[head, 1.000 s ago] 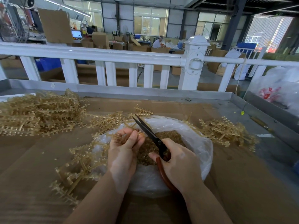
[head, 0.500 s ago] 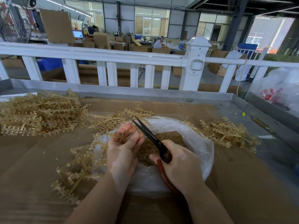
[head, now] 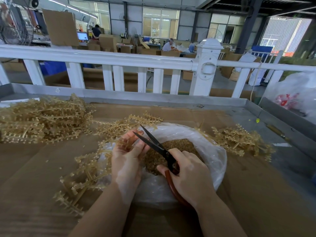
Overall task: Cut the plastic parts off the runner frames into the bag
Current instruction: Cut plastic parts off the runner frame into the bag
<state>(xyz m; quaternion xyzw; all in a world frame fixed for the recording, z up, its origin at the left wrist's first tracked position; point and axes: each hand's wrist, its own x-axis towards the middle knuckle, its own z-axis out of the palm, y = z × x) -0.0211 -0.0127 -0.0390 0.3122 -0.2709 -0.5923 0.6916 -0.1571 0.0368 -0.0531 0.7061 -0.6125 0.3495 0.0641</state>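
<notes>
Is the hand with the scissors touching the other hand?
Apart. The head view shows the right hand and left hand with brown parts in the bag between them.

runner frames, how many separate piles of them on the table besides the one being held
3: a big heap at the far left, a loose spread beside the bag on its left, and a smaller pile to its right. Exact frame counts are tangled beyond telling.
</notes>
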